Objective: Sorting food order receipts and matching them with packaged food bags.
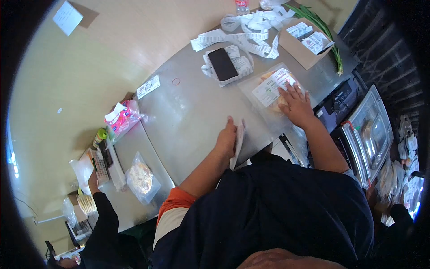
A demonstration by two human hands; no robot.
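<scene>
My right hand lies with fingers spread on a clear plastic bag that holds pale food and bears a white printed label. My left hand holds a thin, flat stack, seen edge-on at the near edge of the metal table; what the stack is made of cannot be told. Beyond the bag, a black smartphone rests on folded printed label strips.
Long label strips, a cardboard box of labels and green onions lie at the back. At left are a tissue pack and a bagged food item, near a co-worker's arm. A vacuum sealer-like machine stands at right.
</scene>
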